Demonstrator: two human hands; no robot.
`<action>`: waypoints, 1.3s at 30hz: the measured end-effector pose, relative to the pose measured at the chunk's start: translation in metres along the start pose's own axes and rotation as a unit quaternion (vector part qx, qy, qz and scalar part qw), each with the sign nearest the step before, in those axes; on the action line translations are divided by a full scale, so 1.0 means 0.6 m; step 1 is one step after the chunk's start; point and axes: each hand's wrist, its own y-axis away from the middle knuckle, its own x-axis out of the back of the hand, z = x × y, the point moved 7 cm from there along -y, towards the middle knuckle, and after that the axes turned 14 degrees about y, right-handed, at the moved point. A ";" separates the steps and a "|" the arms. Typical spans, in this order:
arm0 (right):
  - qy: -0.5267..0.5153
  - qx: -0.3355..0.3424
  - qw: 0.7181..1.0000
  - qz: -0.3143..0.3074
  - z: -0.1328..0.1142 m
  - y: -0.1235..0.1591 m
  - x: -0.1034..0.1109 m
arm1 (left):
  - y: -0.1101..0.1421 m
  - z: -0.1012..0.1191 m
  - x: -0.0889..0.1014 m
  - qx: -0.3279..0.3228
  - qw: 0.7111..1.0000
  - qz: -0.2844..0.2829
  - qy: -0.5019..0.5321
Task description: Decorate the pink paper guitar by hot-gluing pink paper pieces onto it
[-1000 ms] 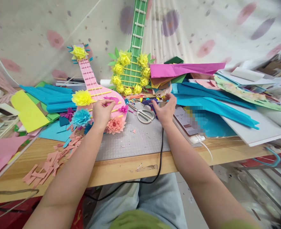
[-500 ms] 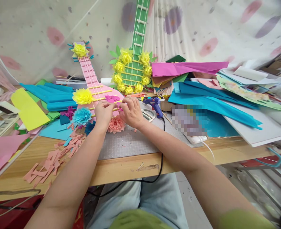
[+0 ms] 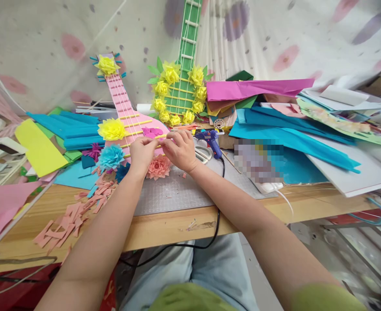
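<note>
A pink paper guitar (image 3: 125, 113) lies on the table, its body decked with a yellow flower (image 3: 112, 128), a blue flower (image 3: 110, 157) and a salmon flower (image 3: 158, 167). My left hand (image 3: 141, 152) and my right hand (image 3: 179, 149) meet over the guitar's body, both with fingers pinched together. They press on something small and pink at the body's right edge, mostly hidden by the fingers. A magenta flower piece (image 3: 152, 131) sits just above my hands.
A blue glue gun (image 3: 210, 139) with a black cord lies right of my hands, beside white scissors (image 3: 203, 153). A green guitar (image 3: 182, 82) with yellow flowers leans at the back. Paper sheets (image 3: 274, 125) pile right; salmon scraps (image 3: 70, 216) lie left on the grey cutting mat's (image 3: 184, 190) side.
My right hand left the glue gun at the right and came left to join my left hand on the pink guitar's body. The glue gun now lies on the table.
</note>
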 end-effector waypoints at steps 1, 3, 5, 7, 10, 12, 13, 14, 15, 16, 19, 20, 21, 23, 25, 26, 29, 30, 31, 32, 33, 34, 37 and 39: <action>-0.011 -0.023 1.000 0.001 0.007 0.003 0.004 | 0.001 0.001 0.000 0.011 1.000 -0.006 -0.001; -0.049 -0.086 0.995 0.000 0.026 0.014 0.011 | -0.001 0.009 0.002 0.005 0.999 -0.021 -0.025; -0.103 -0.153 0.983 -0.009 0.044 0.030 0.013 | -0.005 0.026 0.006 -0.053 0.994 -0.040 -0.089; -0.159 -0.202 0.966 -0.025 0.058 0.045 0.011 | -0.009 0.042 0.008 -0.120 0.975 -0.065 -0.173; -0.229 -0.243 0.941 -0.048 0.068 0.058 0.004 | -0.014 0.044 0.002 -0.169 0.941 -0.117 -0.270; -0.266 -0.259 0.926 -0.064 0.071 0.061 -0.002 | -0.018 0.039 -0.007 -0.187 0.920 -0.156 -0.307; -0.280 -0.265 0.920 -0.073 0.072 0.061 -0.006 | -0.020 0.038 -0.014 -0.203 0.909 -0.176 -0.319; -0.289 -0.270 0.915 -0.081 0.073 0.062 -0.010 | -0.021 0.037 -0.022 -0.222 0.897 -0.198 -0.327; -0.294 -0.274 0.911 -0.089 0.074 0.062 -0.013 | -0.022 0.038 -0.031 -0.245 0.884 -0.220 -0.332; -0.296 -0.278 0.909 -0.095 0.075 0.063 -0.016 | -0.022 0.040 -0.040 -0.269 0.870 -0.241 -0.335; -0.283 -0.281 0.912 -0.101 0.078 0.066 -0.022 | -0.020 0.048 -0.064 -0.333 0.827 -0.299 -0.341; -0.274 -0.279 0.915 -0.102 0.078 0.066 -0.023 | -0.018 0.051 -0.071 -0.349 0.813 -0.315 -0.342; -0.264 -0.274 0.919 -0.104 0.076 0.067 -0.023 | -0.016 0.053 -0.075 -0.362 0.801 -0.330 -0.344; -0.247 -0.255 0.929 -0.104 0.070 0.067 -0.021 | -0.011 0.058 -0.081 -0.379 0.781 -0.356 -0.346; -0.228 -0.224 0.942 -0.099 0.060 0.065 -0.016 | -0.008 0.060 -0.083 -0.387 0.771 -0.373 -0.342; -0.213 -0.204 0.950 -0.098 0.053 0.064 -0.013 | -0.007 0.061 -0.083 -0.390 0.770 -0.378 -0.336; -0.152 -0.151 0.971 -0.104 0.036 0.059 -0.011 | -0.008 0.064 -0.082 -0.398 0.775 -0.382 -0.309; -0.134 -0.138 0.975 -0.108 0.032 0.057 -0.012 | -0.010 0.065 -0.081 -0.399 0.779 -0.380 -0.299; -0.119 -0.127 0.979 -0.111 0.030 0.056 -0.013 | -0.012 0.065 -0.081 -0.397 0.785 -0.376 -0.290; -0.106 -0.118 0.981 -0.111 0.028 0.055 -0.015 | -0.014 0.065 -0.080 -0.394 0.792 -0.373 -0.281; -0.096 -0.111 0.983 -0.110 0.028 0.054 -0.016 | -0.017 0.064 -0.080 -0.390 0.798 -0.369 -0.272; -0.088 -0.107 0.984 -0.109 0.028 0.053 -0.018 | -0.019 0.064 -0.080 -0.387 0.804 -0.366 -0.265; -0.075 -0.100 0.986 -0.114 0.029 0.052 -0.024 | -0.022 0.063 -0.081 -0.379 0.814 -0.359 -0.255; -0.069 -0.096 0.986 -0.120 0.029 0.053 -0.027 | -0.022 0.062 -0.081 -0.372 0.819 -0.357 -0.253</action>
